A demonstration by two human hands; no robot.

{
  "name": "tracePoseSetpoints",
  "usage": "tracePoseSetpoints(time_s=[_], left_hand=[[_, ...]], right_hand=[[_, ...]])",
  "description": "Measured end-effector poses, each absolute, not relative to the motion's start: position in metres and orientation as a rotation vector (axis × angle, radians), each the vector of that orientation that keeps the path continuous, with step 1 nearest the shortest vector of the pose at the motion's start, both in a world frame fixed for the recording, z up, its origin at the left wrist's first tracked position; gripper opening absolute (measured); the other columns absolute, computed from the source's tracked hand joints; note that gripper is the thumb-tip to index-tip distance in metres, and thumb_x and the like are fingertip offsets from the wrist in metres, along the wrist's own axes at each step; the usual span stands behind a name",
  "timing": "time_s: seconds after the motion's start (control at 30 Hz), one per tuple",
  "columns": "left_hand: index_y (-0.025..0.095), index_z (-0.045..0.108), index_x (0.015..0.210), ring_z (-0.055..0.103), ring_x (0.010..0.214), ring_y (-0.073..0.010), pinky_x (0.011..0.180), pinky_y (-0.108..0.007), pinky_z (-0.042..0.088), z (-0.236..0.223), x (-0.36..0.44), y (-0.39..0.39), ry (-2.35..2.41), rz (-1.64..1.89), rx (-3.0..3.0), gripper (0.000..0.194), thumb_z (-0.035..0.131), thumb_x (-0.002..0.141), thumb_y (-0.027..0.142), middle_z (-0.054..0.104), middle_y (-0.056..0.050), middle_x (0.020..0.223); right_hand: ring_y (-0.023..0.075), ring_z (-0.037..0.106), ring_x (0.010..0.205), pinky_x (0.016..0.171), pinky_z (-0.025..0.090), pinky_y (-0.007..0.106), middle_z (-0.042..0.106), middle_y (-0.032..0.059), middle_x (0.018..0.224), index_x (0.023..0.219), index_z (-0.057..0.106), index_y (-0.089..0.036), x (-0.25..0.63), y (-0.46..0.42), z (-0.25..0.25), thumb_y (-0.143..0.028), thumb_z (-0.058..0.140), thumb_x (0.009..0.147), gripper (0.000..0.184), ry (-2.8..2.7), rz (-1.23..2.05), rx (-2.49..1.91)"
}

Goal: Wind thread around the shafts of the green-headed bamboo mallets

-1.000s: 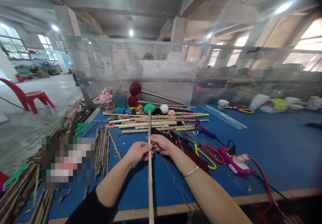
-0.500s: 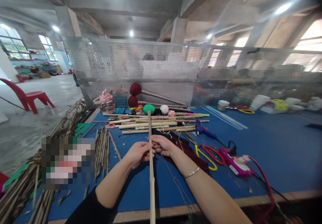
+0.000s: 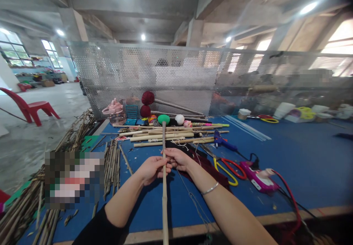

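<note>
A long pale stick (image 3: 164,197) runs from the bottom edge of the head view up to a green rounded head (image 3: 163,119) at its far end. My left hand (image 3: 153,169) pinches it from the left, thumb and fingers closed on it. From the other side my right hand (image 3: 178,158) grips the same stick, its fingers close against the left ones. Thin grey string (image 3: 190,193) trails below my right hand to the table's front edge. Dark red cloth (image 3: 205,166) lies just right of that hand, partly under my forearm.
Scissors (image 3: 227,168), a blue glue gun (image 3: 224,142) and a magenta power strip (image 3: 259,179) with cords lie to the right. Thin sticks (image 3: 111,164) are heaped left. Bamboo sticks (image 3: 165,136) and red-headed mallets (image 3: 147,98) lie ahead, before a perforated metal screen (image 3: 138,68).
The near end of the stick has shifted slightly left. Both hands keep their hold in nearly the same place.
</note>
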State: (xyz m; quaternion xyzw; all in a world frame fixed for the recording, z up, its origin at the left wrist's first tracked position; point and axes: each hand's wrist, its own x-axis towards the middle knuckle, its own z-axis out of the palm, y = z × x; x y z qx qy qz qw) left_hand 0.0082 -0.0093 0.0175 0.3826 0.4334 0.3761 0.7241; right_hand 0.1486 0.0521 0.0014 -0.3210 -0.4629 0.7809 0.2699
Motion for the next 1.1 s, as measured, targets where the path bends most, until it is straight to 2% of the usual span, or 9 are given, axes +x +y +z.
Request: tracePoseSetpoints(time_s=[0.13,0.23,0.33,0.43,0.57,0.7,0.87,1.1], left_hand=[[0.012,0.057,0.083,0.059,0.061,-0.0114,0.054,-0.021,0.045,0.016,0.008,-0.009,0.972,0.765,0.877,0.035,0.064,0.065,0.042,0.063,-0.007,0.077],[0.013,0.053,0.076,0.054,0.05,-0.0092,0.046,-0.02,0.042,0.007,0.007,-0.007,1.146,0.811,0.994,0.04,0.065,0.06,0.048,0.059,-0.002,0.063],[0.013,0.05,0.068,0.049,0.044,-0.0061,0.046,-0.019,0.041,0.004,0.006,-0.005,1.179,0.908,1.038,0.04,0.07,0.055,0.045,0.053,0.002,0.053],[0.012,0.052,0.069,0.053,0.051,-0.0066,0.051,-0.019,0.042,0.009,0.007,-0.006,1.059,0.908,0.936,0.036,0.071,0.056,0.04,0.058,-0.002,0.063],[0.012,0.053,0.075,0.057,0.059,-0.008,0.054,-0.018,0.043,0.016,0.007,-0.008,0.923,0.826,0.835,0.032,0.069,0.059,0.035,0.061,-0.005,0.073],[0.015,0.048,0.074,0.054,0.051,-0.0089,0.046,-0.018,0.04,0.012,0.007,-0.006,1.12,0.806,0.961,0.038,0.062,0.062,0.048,0.057,-0.001,0.065],[0.017,0.047,0.069,0.041,0.037,-0.0077,0.04,-0.02,0.032,-0.001,0.006,-0.001,1.362,0.902,1.35,0.041,0.056,0.063,0.056,0.044,0.006,0.045],[0.016,0.054,0.065,0.045,0.053,-0.0109,0.052,-0.021,0.031,-0.003,0.002,0.012,1.641,1.167,1.577,0.037,0.043,0.075,0.05,0.053,0.0,0.057]], right_hand=[[-0.0003,0.02,0.03,0.032,0.005,0.015,0.04,-0.0086,0.042,0.07,0.045,-0.015,0.147,0.053,-0.004,-0.036,0.066,0.064,0.031,-1.264,2.051,-0.904],[-0.0003,0.015,0.031,0.032,0.002,0.016,0.034,-0.011,0.041,0.069,0.041,-0.017,0.145,0.055,-0.007,-0.036,0.068,0.063,0.033,-1.252,2.043,-0.921],[0.0001,0.014,0.032,0.032,0.002,0.015,0.029,-0.0119,0.041,0.068,0.04,-0.017,0.145,0.055,-0.004,-0.036,0.068,0.063,0.034,-1.243,2.047,-0.922],[-0.0001,0.012,0.033,0.033,0.002,0.015,0.027,-0.0123,0.041,0.073,0.044,-0.016,0.148,0.054,0.001,-0.037,0.066,0.065,0.032,-1.238,2.113,-0.856],[-0.0004,0.014,0.032,0.033,0.003,0.015,0.033,-0.011,0.042,0.075,0.046,-0.015,0.149,0.052,0.003,-0.038,0.065,0.065,0.031,-1.248,2.127,-0.816],[0.0,0.013,0.032,0.031,0.003,0.017,0.031,-0.0112,0.04,0.066,0.042,-0.016,0.144,0.051,0.0,-0.039,0.066,0.064,0.033,-1.31,2.016,-0.893],[0.0011,0.014,0.031,0.029,0.006,0.017,0.031,-0.011,0.038,0.066,0.043,-0.016,0.139,0.053,-0.005,-0.042,0.063,0.065,0.032,-1.407,1.928,-0.955],[0.001,0.011,0.03,0.03,0.005,0.017,0.023,-0.0129,0.039,0.068,0.041,-0.017,0.14,0.052,-0.004,-0.043,0.062,0.066,0.033,-1.413,1.942,-0.977]])
